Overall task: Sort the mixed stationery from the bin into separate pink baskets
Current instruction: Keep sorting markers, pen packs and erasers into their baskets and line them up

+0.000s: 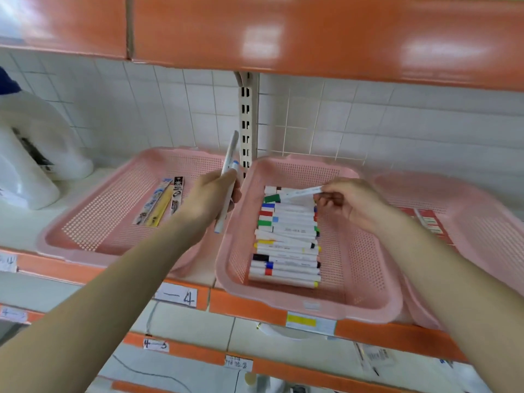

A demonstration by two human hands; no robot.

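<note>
- Left hand: grips white markers, held upright between the baskets.
- Right hand: pinches 1 marker above stacked markers in middle pink basket.
- Left pink basket: holds 3 packets.

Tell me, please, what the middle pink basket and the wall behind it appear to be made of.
Middle pink basket: most likely moulded plastic, smooth with a dull sheen; its walls and floor are a fine perforated grid and the rim is rounded. Wall: apparently glazed ceramic tile, white and faintly glossy, divided into squares by grey grout lines.
</note>
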